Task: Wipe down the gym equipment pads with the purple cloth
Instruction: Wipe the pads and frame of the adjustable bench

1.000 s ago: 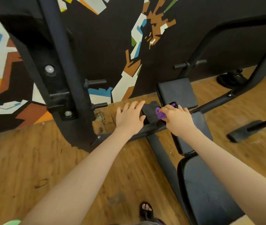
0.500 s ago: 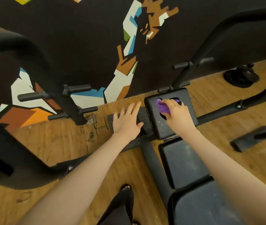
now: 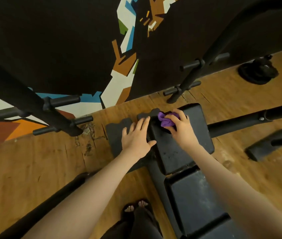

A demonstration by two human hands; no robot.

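Purple cloth (image 3: 166, 120) is sitting bunched up on the far left corner of the top pad (image 3: 188, 135), and my right hand (image 3: 180, 129) is gripping it there with curled fingers, pressing it onto the black surface. I am seeing the cloth sticking out to the left of the fingers, close to the pad's far edge.

My left hand (image 3: 136, 138) is lying flat with straight, slightly spread fingers, holding nothing. It is resting just beside the left side of the top pad, partly over a dark foam mat (image 3: 115, 133) on the floor; the thumb is touching the pad's edge. I cannot tell whether the palm is pressing on the mat or on the frame under it.

A second pad (image 3: 193, 195) is lying nearer to me, just below the first one, with pale dusty marks on it. The machine's black frame bar (image 3: 236, 124) is running to the right from under the top pad. The wooden floor (image 3: 33, 169) is showing cracks near the painted wall (image 3: 119, 87). A sandalled foot (image 3: 136, 208) is standing at the bottom, between my arms.
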